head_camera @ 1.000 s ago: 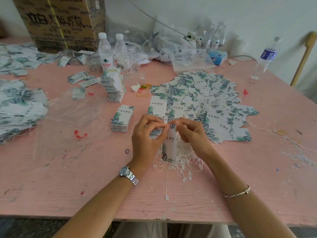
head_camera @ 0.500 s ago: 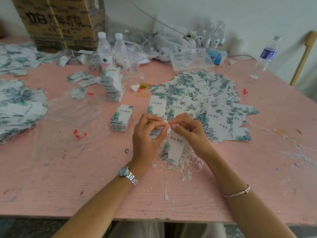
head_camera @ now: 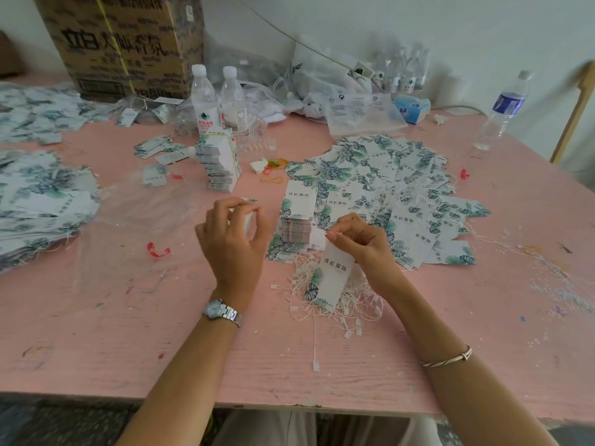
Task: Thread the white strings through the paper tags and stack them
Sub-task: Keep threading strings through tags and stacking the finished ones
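Currently the right hand [head_camera: 360, 244] pinches the top of a white, leaf-printed paper tag [head_camera: 331, 278], which hangs lengthwise over the tangled pile of white strings [head_camera: 301, 284]. Left of that pile, the left hand [head_camera: 231, 244] curls its fingers round a small tag stack [head_camera: 247, 220].

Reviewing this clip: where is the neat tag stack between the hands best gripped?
Probably pinch the tag stack across its long sides from above, thumb on the bare left side: it lies flat as a squared block, and loose tags crowd its right edge.
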Motion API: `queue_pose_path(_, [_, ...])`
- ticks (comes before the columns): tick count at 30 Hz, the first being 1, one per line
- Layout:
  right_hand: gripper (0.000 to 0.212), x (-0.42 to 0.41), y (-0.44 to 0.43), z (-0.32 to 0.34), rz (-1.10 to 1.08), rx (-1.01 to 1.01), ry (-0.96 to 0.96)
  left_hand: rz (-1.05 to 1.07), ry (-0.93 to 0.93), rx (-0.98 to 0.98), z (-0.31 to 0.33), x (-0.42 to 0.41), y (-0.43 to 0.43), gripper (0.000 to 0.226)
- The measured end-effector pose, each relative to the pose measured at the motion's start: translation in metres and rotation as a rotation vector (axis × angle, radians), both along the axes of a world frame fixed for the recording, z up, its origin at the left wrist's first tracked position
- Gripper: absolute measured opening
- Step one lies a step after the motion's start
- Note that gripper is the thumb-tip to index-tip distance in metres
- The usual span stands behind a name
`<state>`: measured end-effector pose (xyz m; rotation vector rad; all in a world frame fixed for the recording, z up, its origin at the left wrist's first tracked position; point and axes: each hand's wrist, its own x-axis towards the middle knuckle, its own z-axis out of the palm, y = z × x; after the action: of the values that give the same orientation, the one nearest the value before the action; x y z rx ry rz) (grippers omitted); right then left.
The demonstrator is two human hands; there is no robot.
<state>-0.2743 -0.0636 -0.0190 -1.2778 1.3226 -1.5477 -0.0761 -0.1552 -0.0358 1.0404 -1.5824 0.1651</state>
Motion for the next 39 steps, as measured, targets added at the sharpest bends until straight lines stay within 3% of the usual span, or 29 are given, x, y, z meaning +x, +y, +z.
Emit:
queue_pose_path(3, [0.006,0.001,0.001,-0.001,0.003,0.005,-0.017,0.164,-0.171,0.224,-0.005,0.009,-0.009,0.023])
queue_pose_path(8, [0.009,0.001,0.001,-0.001,0.014,-0.004,-0.058,0.198,-0.355,0.444,-0.010,0.015,-0.010,0.037])
queue_pose_path(17, [0.010,0.000,0.001,-0.002,0.032,-0.017,-0.081,0.188,-0.360,0.408,-0.006,0.017,-0.005,0.017])
queue_pose_path(24, [0.007,-0.001,0.001,-0.003,0.004,-0.006,-0.107,0.207,-0.273,0.216,-0.002,0.018,-0.005,0.001])
queue_pose_path(28, [0.007,-0.002,0.001,-0.002,-0.011,0.000,-0.104,0.244,-0.209,0.172,-0.001,0.024,-0.011,0.002])
queue_pose_path(39, [0.009,-0.002,0.001,-0.002,0.000,-0.004,-0.099,0.205,-0.286,0.343,-0.005,0.022,-0.010,0.019])
